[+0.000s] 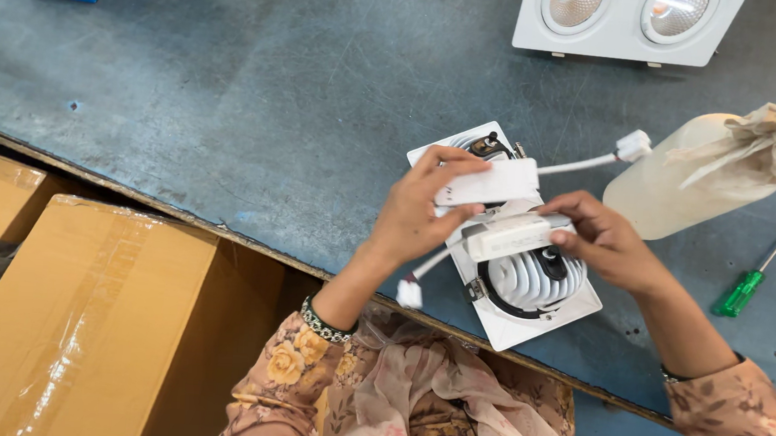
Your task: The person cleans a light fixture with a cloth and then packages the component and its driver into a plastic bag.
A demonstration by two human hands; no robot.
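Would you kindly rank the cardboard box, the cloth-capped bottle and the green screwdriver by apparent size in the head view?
1. Cardboard box, though it sits below the table and nearer the camera, which enlarges it.
2. Cloth-capped bottle.
3. Green screwdriver, clearly the smallest.

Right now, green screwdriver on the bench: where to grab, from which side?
Take the green screwdriver by its green handle, from above. It lies flat on the table, clear of both hands, handle end nearest the person; the thin shaft points away toward the plastic bottle.

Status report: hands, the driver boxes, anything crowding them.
Left hand grips upper white driver box. Right hand grips lower driver box. Both over upturned twin downlight. Plastic bottle close right.
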